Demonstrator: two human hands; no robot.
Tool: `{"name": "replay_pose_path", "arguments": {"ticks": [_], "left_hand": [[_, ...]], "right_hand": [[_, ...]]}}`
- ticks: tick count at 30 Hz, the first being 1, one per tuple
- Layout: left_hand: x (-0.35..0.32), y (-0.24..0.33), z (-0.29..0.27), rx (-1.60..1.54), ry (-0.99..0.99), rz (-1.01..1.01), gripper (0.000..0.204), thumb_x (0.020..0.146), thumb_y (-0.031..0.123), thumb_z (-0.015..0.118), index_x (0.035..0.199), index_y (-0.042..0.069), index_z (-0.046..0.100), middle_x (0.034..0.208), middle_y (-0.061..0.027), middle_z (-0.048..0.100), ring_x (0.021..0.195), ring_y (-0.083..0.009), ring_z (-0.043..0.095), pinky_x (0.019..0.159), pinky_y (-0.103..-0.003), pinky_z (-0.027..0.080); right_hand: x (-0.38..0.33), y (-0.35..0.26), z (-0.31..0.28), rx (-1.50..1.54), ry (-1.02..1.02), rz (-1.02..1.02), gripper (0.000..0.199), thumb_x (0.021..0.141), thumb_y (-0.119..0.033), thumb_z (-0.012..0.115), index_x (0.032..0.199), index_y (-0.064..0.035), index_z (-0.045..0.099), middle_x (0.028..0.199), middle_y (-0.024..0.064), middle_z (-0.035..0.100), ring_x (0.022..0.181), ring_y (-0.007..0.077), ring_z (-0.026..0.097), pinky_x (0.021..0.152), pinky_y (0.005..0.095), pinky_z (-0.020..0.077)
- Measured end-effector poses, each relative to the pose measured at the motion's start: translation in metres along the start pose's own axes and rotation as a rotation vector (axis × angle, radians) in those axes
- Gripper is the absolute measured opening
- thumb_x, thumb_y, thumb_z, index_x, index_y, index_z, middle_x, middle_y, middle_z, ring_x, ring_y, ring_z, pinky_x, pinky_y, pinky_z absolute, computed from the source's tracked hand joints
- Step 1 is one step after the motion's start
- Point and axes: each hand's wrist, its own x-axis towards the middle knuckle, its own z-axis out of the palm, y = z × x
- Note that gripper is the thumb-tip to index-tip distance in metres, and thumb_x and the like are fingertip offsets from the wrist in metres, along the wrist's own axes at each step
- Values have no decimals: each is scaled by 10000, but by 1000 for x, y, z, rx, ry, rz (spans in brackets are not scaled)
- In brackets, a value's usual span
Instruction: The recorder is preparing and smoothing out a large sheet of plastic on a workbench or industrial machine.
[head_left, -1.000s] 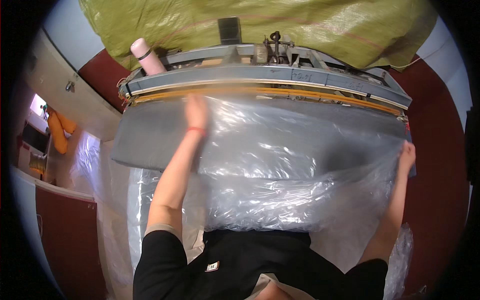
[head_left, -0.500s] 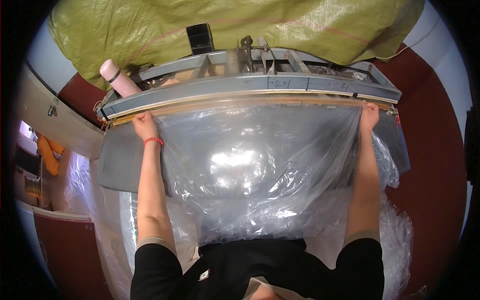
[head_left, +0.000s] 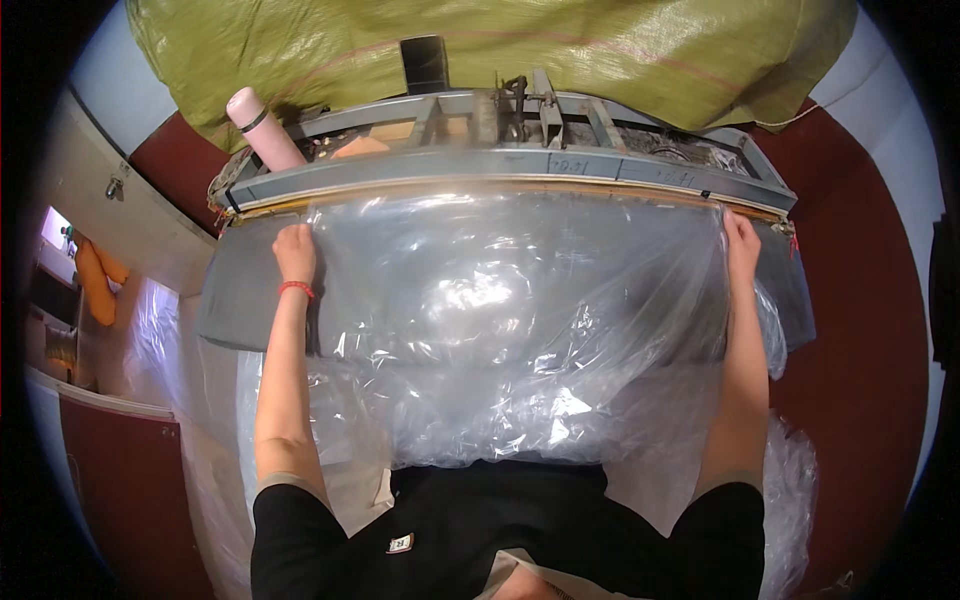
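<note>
film (head_left: 470, 330) clear, glossy, creased; spread across dark grey pad (head_left: 250, 290).

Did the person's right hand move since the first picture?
Yes. Judged against the metal frame, the right hand has moved left, in from the frame's right end, and closer to it.

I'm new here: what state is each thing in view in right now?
Clear plastic sheet: spread, wrinkled
Grey pad: partly covered by the sheet
Left hand: fingers curled by the sheet's left edge, grip unclear
Right hand: closed on the sheet's right edge
Pink bottle: capped
Phone: screen dark
Green cover: creased
</note>
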Motion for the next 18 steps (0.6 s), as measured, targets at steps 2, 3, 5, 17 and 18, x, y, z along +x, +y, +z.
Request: {"name": "replay_pose_path", "arguments": {"ticks": [2, 3, 5, 17, 18], "left_hand": [[-7, 1, -9, -111, -51, -29, 236, 824, 191, 443, 800, -3, 574, 831, -185, 584, 818, -342, 532, 737, -406, 406], [-11, 3, -12, -227, -113, -50, 225, 823, 190, 451, 804, 0, 569, 818, -182, 583, 810, -332, 540, 729, -389, 414], [-22, 29, -20, -578, -101, -210, 106, 822, 113, 509, 763, 26, 497, 711, -7, 507, 688, -83, 460, 651, -221, 387], [-82, 209, -108, -1126, -521, 18, 175, 764, 14, 620, 751, 64, 452, 674, 56, 468, 621, -6, 431, 567, -145, 371], [-84, 210, -113, -1121, -525, 57, 180, 759, 9, 624, 749, 58, 451, 685, 48, 475, 639, -11, 447, 593, -149, 390]], "right_hand": [[-31, -25, -22, -172, -7, -77, 201, 790, -178, 606, 702, 2, 591, 632, -23, 533, 595, 35, 432, 567, 206, 373], [-48, -38, -38, -209, -12, -21, 218, 787, -175, 609, 665, 0, 565, 601, -29, 486, 583, 38, 405, 549, 206, 356], [-91, -32, -75, -248, 5, 15, 283, 780, -156, 613, 594, -4, 463, 555, -36, 360, 557, 48, 320, 495, 218, 293], [-136, -126, -64, -309, -405, -31, 95, 743, -70, 605, 791, 6, 574, 701, 70, 564, 644, 98, 520, 590, 234, 420], [-131, -164, -26, -105, -461, -106, 115, 746, -65, 605, 843, -7, 586, 812, 55, 582, 679, 100, 526, 625, 219, 431]]}}
